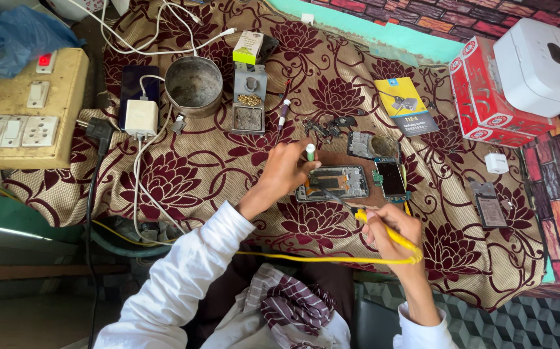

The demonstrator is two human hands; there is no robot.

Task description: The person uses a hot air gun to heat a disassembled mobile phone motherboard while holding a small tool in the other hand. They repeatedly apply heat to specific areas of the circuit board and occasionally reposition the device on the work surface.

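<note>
Head view looks down on an opened phone frame (333,183) lying on a brown cloth (215,161) with maroon flowers. Just left of the frame, the left hand (284,169) pinches a small green-tipped tube (310,152). Below the frame, the right hand (393,229) grips a yellow-handled soldering iron (383,229), its thin tip hard to make out over the frame. Brick-pattern wall lies beyond.
</note>
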